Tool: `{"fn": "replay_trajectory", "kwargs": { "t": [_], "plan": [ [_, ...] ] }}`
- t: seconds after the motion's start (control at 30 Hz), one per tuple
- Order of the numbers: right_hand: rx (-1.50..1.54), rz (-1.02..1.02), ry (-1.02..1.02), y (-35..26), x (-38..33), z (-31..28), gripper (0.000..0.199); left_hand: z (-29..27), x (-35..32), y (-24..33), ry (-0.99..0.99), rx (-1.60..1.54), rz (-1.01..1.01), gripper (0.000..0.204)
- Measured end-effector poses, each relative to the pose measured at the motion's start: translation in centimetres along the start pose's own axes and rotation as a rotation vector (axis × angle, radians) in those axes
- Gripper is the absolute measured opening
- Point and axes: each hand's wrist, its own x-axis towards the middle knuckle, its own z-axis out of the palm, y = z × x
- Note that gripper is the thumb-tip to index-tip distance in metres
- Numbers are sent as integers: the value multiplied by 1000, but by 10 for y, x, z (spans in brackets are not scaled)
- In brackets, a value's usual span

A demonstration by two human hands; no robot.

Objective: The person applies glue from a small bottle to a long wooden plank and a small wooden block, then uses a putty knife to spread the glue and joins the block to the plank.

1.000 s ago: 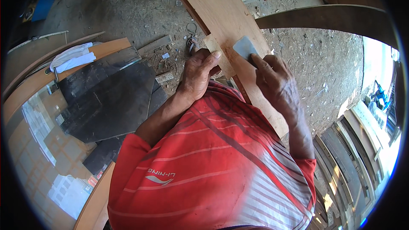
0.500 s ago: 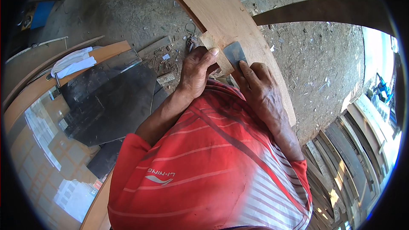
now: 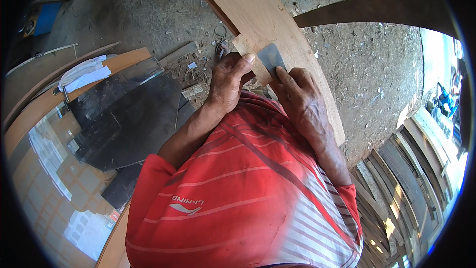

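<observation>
My left hand (image 3: 229, 80) is closed on a thin, pale wood piece (image 3: 243, 44), its thumb pressed on the top and its other fingers mostly tucked out of sight. In my right hand (image 3: 303, 94) is a flat grey metal scraper (image 3: 271, 57), the index finger laid along the blade. The blade lies against the pale piece's right side, over a long, light-brown wooden board (image 3: 248, 5) that runs away from me. My right hand covers the scraper's lower end.
A dark curved panel (image 3: 377, 11) meets the board from the right. On the left are black sheets (image 3: 134, 119) and a white cloth (image 3: 84, 73) on a plank. Stacked timber strips (image 3: 401, 188) lie at lower right. Wood scraps litter the floor (image 3: 357, 74).
The scraper in my right hand has shifted slightly up and to the left along the pale wood piece. My left hand keeps its grip in nearly the same place.
</observation>
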Motion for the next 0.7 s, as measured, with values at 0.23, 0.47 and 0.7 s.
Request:
{"fn": "replay_trajectory", "kwargs": {
  "t": [0.23, 0.47, 0.7],
  "plan": [
    [-2, 7, 24, -4, -12, -4, 41, -3, 2, -3, 7, 34, 17, 18],
    [-18, 48, -8, 0, -24, -5, 51, -3, 2, -4, 9, 10, 26, 17],
    [-17, 91, 16, -7, -16, -6, 40, 7, -3, 5, 8, -25, -11, 16]
  ]
}}
